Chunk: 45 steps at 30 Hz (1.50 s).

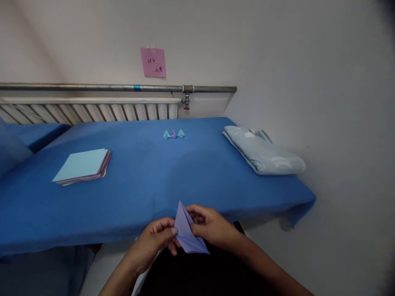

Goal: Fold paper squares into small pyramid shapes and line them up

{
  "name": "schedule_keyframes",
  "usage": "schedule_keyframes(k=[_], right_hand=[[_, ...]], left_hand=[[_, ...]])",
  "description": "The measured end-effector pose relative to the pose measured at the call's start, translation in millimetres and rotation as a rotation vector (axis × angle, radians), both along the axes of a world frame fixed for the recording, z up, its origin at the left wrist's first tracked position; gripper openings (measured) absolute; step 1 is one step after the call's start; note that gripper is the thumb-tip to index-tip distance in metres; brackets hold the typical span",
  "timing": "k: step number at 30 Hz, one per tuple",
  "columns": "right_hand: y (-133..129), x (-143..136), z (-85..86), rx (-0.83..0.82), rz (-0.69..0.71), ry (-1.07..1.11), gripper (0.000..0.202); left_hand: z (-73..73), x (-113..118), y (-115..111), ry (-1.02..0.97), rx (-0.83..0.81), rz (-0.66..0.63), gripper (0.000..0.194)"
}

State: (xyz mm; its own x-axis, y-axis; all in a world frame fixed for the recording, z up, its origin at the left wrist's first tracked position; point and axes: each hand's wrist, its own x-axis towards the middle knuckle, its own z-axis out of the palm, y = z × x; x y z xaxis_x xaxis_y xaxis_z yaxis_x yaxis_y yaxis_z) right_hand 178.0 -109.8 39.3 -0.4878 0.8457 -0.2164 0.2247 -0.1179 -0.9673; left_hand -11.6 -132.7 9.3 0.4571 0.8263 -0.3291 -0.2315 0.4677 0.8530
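A partly folded sheet of purple paper [186,230] is held in front of my body, just off the near edge of the blue-covered table. My left hand [157,236] pinches its left side between thumb and fingers. On the other side, my right hand [208,224] grips the sheet, its thumb on the front by a fold and some fingers hidden behind. The paper comes to a point at the top, with a flap spreading toward the lower right. Farther back on the blue cloth [138,164] lie small folded paper pieces [173,134], two light blue and one purple between them.
A stack of coloured paper [82,164], light blue on top, lies at left. A folded pale green blanket [265,152] sits at the right end. Behind the table are a radiator [123,112], a metal pipe [101,87] and a pink note [153,62] on the wall.
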Motion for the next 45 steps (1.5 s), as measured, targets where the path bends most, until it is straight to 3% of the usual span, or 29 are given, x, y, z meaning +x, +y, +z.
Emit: schedule_keyframes(k=[5, 11, 14, 19, 25, 29, 33, 38, 45], right_hand=[[6.9, -5.2, -4.8, 0.177, -0.029, -0.144, 0.012], [12.1, -12.0, 7.2, 0.470, -0.087, -0.356, 0.012], [11.7, -16.3, 11.1, 0.548, -0.039, -0.368, 0.014], [11.5, -21.5, 5.5, 0.598, -0.069, -0.370, 0.014], [12.0, -20.2, -1.4, 0.582, -0.149, -0.410, 0.013], [11.9, -21.2, -2.2, 0.589, -0.152, -0.382, 0.015], [11.5, -23.0, -3.1, 0.625, -0.115, -0.391, 0.015], [13.8, -23.8, -6.1, 0.660, -0.126, -0.456, 0.026], [18.5, -25.7, -9.6, 0.735, -0.133, -0.456, 0.044]], left_hand=[[8.9, 2.8, 7.0, 0.101, 0.068, 0.009, 0.026], [28.1, 11.2, 9.3, 0.229, 0.150, 0.161, 0.052], [30.1, 18.0, 9.9, 0.232, 0.222, 0.287, 0.051], [23.7, 20.0, 12.8, 0.233, 0.252, 0.366, 0.035], [8.0, 18.4, 13.7, 0.215, 0.265, 0.443, 0.037], [9.7, 27.2, 14.9, 0.361, 0.309, 0.509, 0.042], [13.8, 33.7, 19.3, 0.490, 0.359, 0.534, 0.032], [9.4, 32.5, 20.3, 0.635, 0.546, 0.540, 0.035], [4.1, 32.1, 16.3, 0.679, 0.637, 0.519, 0.040]])
